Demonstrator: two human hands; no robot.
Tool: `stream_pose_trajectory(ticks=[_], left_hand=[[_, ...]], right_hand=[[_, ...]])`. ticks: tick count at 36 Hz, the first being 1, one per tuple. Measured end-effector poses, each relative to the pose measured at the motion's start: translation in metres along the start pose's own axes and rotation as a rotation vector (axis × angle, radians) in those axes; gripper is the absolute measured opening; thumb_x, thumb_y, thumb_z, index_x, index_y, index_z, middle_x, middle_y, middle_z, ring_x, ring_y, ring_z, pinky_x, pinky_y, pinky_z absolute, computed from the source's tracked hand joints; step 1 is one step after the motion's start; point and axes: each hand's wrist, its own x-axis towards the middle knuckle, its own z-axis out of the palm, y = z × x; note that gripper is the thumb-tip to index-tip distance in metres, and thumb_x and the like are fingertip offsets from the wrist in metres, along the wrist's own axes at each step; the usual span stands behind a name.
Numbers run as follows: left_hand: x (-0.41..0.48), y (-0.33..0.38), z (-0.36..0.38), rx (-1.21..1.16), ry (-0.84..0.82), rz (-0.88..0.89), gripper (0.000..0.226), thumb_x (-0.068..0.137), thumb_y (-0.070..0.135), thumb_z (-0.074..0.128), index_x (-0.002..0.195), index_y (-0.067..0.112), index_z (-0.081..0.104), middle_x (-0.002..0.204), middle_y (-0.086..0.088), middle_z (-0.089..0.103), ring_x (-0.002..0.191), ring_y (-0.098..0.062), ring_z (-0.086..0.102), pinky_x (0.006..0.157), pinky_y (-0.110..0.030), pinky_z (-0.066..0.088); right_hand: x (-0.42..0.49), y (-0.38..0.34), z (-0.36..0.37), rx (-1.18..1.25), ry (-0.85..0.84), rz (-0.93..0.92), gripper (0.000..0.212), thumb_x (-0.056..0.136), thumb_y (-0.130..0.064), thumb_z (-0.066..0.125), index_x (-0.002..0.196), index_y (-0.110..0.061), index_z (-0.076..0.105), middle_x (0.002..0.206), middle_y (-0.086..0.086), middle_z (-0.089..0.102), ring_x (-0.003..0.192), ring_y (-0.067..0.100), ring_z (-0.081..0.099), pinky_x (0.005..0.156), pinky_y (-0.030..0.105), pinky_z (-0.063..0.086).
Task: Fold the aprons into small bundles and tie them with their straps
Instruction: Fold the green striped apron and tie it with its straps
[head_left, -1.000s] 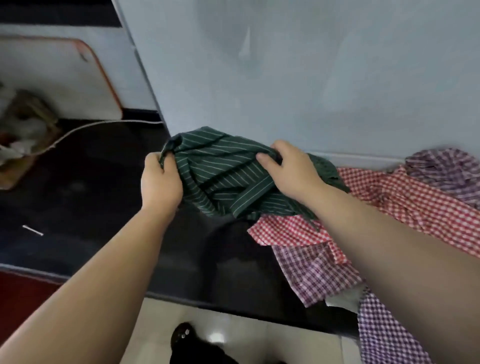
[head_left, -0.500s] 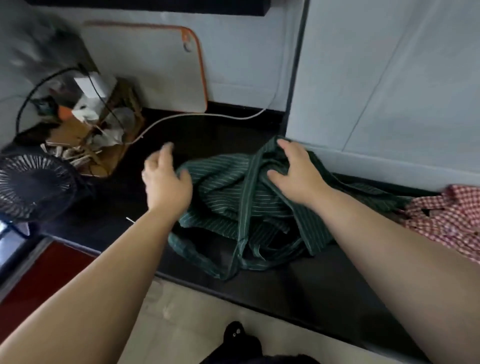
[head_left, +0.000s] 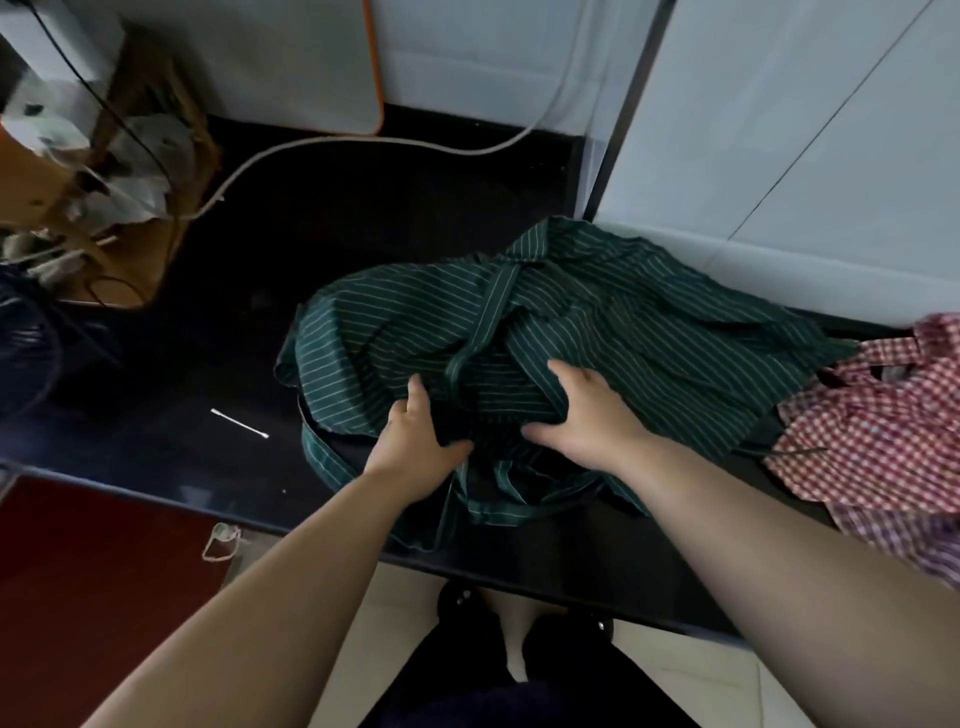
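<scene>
A dark green apron with thin white stripes lies crumpled on the black counter, its straps running across the heap and looping over the front edge. My left hand grips a fold of the green cloth near the counter's front, thumb and fingers dug into it. Just to the right, my right hand holds a bunched fold of the same apron. A red checked apron lies at the right, touching the green one, and a purple checked one peeks out below it.
A white cable snakes across the counter's back. A cluttered brown box stands at the far left, beside a dark fan. A white board with an orange rim leans on the wall. A thin white stick lies left of the apron.
The green apron went from held in the air to lying on the counter, left of the checked ones. Both hands have come down to its near edge and taken hold of folds.
</scene>
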Motion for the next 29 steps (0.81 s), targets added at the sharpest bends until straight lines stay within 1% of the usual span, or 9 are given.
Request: stream_pose_trajectory(ticks=[3,7,10,13,16,21,23,25,29], left_hand=[[0.004,-0.004,-0.007,0.230,0.015,-0.049,0.090,0.088,0.059,0.054,0.153,0.033,-0.003,0.155,-0.011,0.008,0.141,-0.034,0.015,0.111,-0.047,0.030],[0.004,-0.015,-0.012,0.233,0.006,-0.012,0.080,0.090,0.055,0.056,0.153,0.038,0.010,0.158,-0.011,-0.003,0.143,-0.035,0.004,0.114,-0.046,0.022],[0.004,-0.030,-0.014,0.287,0.057,0.065,0.072,0.093,0.034,0.061,0.152,0.029,0.021,0.152,-0.007,0.020,0.140,-0.030,0.018,0.111,-0.040,0.029],[0.005,-0.041,-0.017,0.251,0.152,0.083,0.049,0.094,0.017,0.057,0.141,0.021,0.041,0.131,-0.004,0.051,0.126,-0.025,0.040,0.097,-0.041,0.045],[0.004,-0.050,-0.021,0.272,0.168,0.129,0.027,0.096,0.011,0.052,0.121,0.017,0.059,0.114,-0.004,0.057,0.114,-0.024,0.048,0.085,-0.040,0.049],[-0.003,-0.065,-0.034,0.131,0.271,0.299,0.016,0.092,0.003,0.058,0.102,0.011,0.068,0.103,-0.003,0.058,0.104,-0.022,0.049,0.086,-0.026,0.036],[-0.007,-0.078,-0.046,0.136,0.355,0.325,0.016,0.088,0.001,0.061,0.096,0.012,0.069,0.103,-0.005,0.062,0.104,-0.028,0.051,0.093,-0.035,0.039],[-0.011,-0.089,-0.058,0.173,0.515,0.260,0.015,0.087,0.003,0.063,0.094,0.014,0.070,0.106,-0.007,0.063,0.109,-0.036,0.049,0.094,-0.049,0.041],[-0.022,-0.102,-0.084,0.148,0.681,-0.117,0.018,0.094,0.016,0.055,0.107,0.021,0.066,0.125,-0.009,0.044,0.120,-0.035,0.032,0.099,-0.047,0.031]], right_hand=[[0.002,-0.006,0.004,-0.127,-0.017,-0.033,0.081,0.085,-0.048,0.065,0.150,-0.035,0.019,0.157,0.008,0.014,0.143,0.033,0.019,0.115,0.046,0.022],[0.003,-0.016,0.008,-0.219,0.017,-0.134,0.069,0.089,-0.044,0.062,0.148,-0.037,0.027,0.159,0.006,0.011,0.144,0.030,0.014,0.114,0.049,0.017],[0.009,-0.026,0.014,-0.255,-0.003,-0.212,0.071,0.089,-0.041,0.062,0.149,-0.034,0.025,0.158,0.003,0.016,0.143,0.026,0.018,0.113,0.047,0.018],[0.017,-0.035,0.021,-0.359,-0.076,-0.224,0.081,0.087,-0.042,0.063,0.151,-0.035,0.015,0.156,0.001,0.019,0.142,0.028,0.021,0.112,0.048,0.020],[0.022,-0.040,0.028,-0.507,-0.126,-0.181,0.081,0.088,-0.043,0.062,0.151,-0.032,0.011,0.153,0.004,0.027,0.138,0.032,0.027,0.111,0.048,0.022],[0.034,-0.045,0.033,-0.654,0.102,-0.218,0.029,0.098,-0.021,0.047,0.126,-0.021,0.053,0.123,0.004,0.059,0.116,0.028,0.050,0.098,0.041,0.032],[0.036,-0.050,0.032,-0.511,0.205,-0.235,0.021,0.100,-0.022,0.042,0.116,-0.016,0.054,0.110,0.006,0.064,0.103,0.030,0.056,0.088,0.039,0.036],[0.036,-0.057,0.024,-0.318,0.270,-0.171,0.023,0.102,-0.025,0.036,0.115,-0.011,0.050,0.098,0.008,0.063,0.089,0.031,0.058,0.071,0.035,0.038],[0.046,-0.076,0.014,-0.160,0.286,-0.011,0.022,0.103,-0.023,0.035,0.110,-0.007,0.049,0.089,0.007,0.054,0.079,0.027,0.051,0.062,0.032,0.034]])
